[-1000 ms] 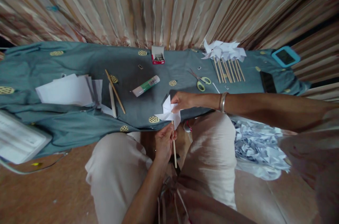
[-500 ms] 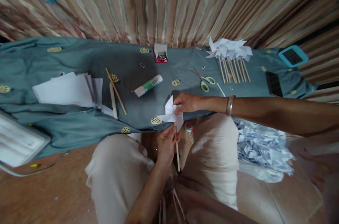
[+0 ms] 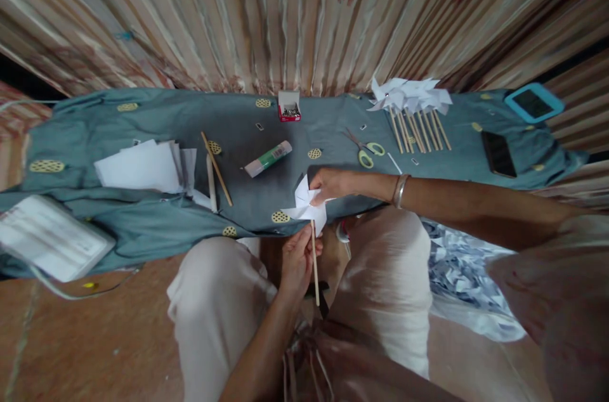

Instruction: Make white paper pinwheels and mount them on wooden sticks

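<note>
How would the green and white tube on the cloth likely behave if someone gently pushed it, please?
The tube would probably roll, as it looks cylindrical and lies on its side. The creased cloth may slow it somewhat. Its straight, undented outline suggests a fairly stiff body.

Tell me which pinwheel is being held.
The near pinwheel: left hand on its stick, right hand on its blades. The other pinwheels lie bunched on the cloth, untouched.
</note>
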`<state>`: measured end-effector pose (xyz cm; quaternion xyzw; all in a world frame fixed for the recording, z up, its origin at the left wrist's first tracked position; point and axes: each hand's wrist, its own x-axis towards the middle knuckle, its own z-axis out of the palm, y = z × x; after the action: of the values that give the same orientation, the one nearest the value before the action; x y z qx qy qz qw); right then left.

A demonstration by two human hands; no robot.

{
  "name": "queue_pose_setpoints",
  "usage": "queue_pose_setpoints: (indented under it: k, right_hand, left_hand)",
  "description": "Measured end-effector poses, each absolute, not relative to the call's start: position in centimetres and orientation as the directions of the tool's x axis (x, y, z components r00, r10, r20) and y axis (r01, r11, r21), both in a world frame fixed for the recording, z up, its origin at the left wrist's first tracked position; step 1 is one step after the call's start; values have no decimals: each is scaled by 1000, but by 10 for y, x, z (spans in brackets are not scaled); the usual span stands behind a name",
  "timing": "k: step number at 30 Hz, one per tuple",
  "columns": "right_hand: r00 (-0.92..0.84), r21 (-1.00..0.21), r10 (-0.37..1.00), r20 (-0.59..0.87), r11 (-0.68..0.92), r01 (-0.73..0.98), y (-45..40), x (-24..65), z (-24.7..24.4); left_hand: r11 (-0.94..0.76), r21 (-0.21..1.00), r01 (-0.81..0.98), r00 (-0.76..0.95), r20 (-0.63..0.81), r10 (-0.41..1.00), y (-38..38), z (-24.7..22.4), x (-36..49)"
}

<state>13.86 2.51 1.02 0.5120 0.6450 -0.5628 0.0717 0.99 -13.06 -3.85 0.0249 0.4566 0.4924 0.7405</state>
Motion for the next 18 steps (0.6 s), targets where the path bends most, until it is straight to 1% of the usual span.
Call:
queue_pose_setpoints:
  k: [3,11,14,18]
  right_hand:
    - [-451,-690,593,-667,-263,675,26,141,8]
    - [-438,-784,678,-591,-355,509,19,148,9]
    - [-415,-806,697,-585,-439,397,13,146,11]
    - [-357,-802,718,-597,-551,231,7,146,13]
  left_hand:
    - [552,479,-683,105,-683,723,-135,-32,5]
    - [528,559,-639,47,-657,753,-134,-25,0]
    - [513,588,-626,38,-634,773,-131,-21,-1]
    - [489,625,-608,23,-602,798,-128,-21,-1]
